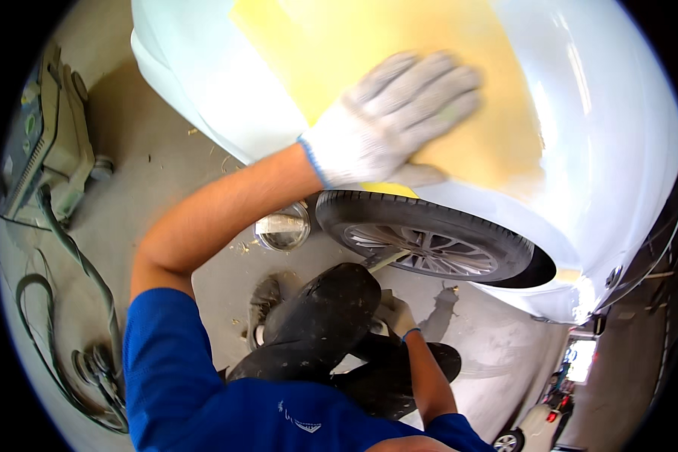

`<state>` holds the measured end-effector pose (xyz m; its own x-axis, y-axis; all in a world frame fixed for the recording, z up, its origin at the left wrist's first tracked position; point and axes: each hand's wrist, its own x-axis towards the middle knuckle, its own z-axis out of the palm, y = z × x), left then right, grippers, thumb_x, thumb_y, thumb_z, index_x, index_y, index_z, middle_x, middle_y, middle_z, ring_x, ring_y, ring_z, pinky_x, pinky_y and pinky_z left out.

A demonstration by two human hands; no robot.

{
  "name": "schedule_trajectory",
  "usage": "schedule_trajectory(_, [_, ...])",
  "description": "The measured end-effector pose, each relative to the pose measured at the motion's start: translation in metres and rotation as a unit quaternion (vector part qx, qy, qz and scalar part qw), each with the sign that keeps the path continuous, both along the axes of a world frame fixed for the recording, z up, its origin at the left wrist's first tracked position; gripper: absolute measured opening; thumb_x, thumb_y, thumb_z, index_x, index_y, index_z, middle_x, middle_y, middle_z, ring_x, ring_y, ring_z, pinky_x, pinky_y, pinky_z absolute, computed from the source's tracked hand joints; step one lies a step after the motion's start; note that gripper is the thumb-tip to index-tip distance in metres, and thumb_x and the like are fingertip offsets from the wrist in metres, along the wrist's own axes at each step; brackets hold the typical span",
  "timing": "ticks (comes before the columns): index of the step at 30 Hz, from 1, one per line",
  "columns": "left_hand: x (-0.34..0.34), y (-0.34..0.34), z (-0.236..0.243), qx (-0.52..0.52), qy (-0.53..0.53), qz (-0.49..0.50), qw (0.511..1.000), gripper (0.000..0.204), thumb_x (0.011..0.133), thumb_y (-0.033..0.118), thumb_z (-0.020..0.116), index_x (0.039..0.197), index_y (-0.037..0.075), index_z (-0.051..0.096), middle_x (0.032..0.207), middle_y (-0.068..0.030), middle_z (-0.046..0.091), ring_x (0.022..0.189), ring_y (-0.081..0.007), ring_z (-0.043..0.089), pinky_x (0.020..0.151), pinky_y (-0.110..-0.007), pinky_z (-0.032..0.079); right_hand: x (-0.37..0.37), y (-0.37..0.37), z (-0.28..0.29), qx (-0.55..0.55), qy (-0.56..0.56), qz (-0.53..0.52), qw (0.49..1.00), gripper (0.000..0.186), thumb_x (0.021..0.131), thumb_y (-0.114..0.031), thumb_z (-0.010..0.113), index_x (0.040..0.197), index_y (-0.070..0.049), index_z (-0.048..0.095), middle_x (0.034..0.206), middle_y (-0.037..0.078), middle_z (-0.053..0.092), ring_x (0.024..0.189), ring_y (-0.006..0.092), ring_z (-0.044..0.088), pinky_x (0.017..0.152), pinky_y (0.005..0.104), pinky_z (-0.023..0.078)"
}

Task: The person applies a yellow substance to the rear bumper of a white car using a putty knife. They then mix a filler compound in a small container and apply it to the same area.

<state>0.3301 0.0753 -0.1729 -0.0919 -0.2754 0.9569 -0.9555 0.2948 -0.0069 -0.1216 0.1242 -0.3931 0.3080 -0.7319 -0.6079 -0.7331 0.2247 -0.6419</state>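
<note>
My left hand, in a white knit glove with a blue cuff, lies flat with its fingers stretched out over the car's body panel. Beneath it, a broad yellowish patch covers part of the pale paintwork above the wheel. My right hand, also gloved, is low beside my bent knee. Its fingers are mostly hidden, so whether it holds anything does not show. Just past the knee, a pale narrow strip juts toward the wheel; its other end is hidden.
The black tyre with a silver spoked rim sits below the panel. A round clear-lidded container stands on the floor near scattered scraps. At the left are a wheeled machine and a coiled hose. Another vehicle is at lower right.
</note>
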Motion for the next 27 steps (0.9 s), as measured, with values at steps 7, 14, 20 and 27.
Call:
schedule_trajectory(7, [0.012, 0.032, -0.091, 0.096, 0.021, 0.003, 0.995, 0.081, 0.074, 0.058, 0.070, 0.133, 0.004, 0.057, 0.138, -0.0155, 0.054, 0.129, -0.0352, 0.051, 0.108, -0.048, 0.042, 0.011, 0.000, 0.004, -0.007, 0.014, 0.017, 1.000, 0.033, 0.092, -0.023, 0.069, 0.115, 0.002, 0.068, 0.106, 0.011, 0.074, 0.095, 0.0173, 0.068, 0.083, 0.0334, 0.053])
schedule_trajectory(14, [-0.020, 0.008, 0.010, 0.038, -0.033, -0.018, 0.999, 0.082, 0.082, 0.064, 0.063, 0.134, 0.002, 0.055, 0.140, -0.0181, 0.053, 0.128, -0.0397, 0.051, 0.107, -0.053, 0.041, 0.017, 0.009, 0.023, -0.033, 0.018, 0.052, 0.998, 0.030, 0.093, -0.018, 0.068, 0.114, 0.003, 0.068, 0.105, 0.009, 0.072, 0.096, 0.0146, 0.065, 0.084, 0.0322, 0.052])
schedule_trajectory(20, [-0.045, -0.005, 0.037, 0.004, -0.066, -0.066, 0.996, 0.077, 0.077, 0.056, 0.063, 0.136, 0.007, 0.055, 0.142, -0.0122, 0.053, 0.130, -0.0339, 0.052, 0.106, -0.048, 0.042, 0.024, 0.014, 0.025, -0.062, 0.003, 0.061, 0.996, 0.030, 0.092, -0.021, 0.070, 0.112, 0.001, 0.069, 0.103, 0.009, 0.073, 0.093, 0.0161, 0.066, 0.083, 0.0332, 0.052])
schedule_trajectory(27, [-0.014, 0.028, -0.079, 0.113, -0.084, -0.010, 0.990, 0.082, 0.075, 0.055, 0.070, 0.137, 0.004, 0.053, 0.141, -0.0138, 0.053, 0.131, -0.0335, 0.051, 0.108, -0.047, 0.041, -0.003, 0.008, -0.009, -0.101, 0.063, 0.073, 0.990, 0.033, 0.090, -0.024, 0.071, 0.110, 0.002, 0.069, 0.101, 0.012, 0.074, 0.090, 0.0182, 0.068, 0.080, 0.0354, 0.053])
